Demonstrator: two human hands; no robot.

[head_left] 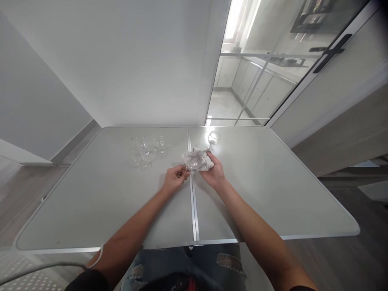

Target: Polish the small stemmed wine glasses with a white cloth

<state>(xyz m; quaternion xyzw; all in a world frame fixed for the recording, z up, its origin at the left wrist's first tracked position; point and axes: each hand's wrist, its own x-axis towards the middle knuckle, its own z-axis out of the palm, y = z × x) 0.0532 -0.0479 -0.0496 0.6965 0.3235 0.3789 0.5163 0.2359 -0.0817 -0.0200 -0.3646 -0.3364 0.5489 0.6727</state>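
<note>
Head cam: grey table (pixel 257 190) w/ seam (pixel 193 206), white wall (pixel 121 60); wine glass (pixel 194 163), cloth (pixel 208 161) mid-table

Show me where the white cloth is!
In the head view, the white cloth is bunched in the right hand, just right of centre, against the glass that the left hand holds.
</note>
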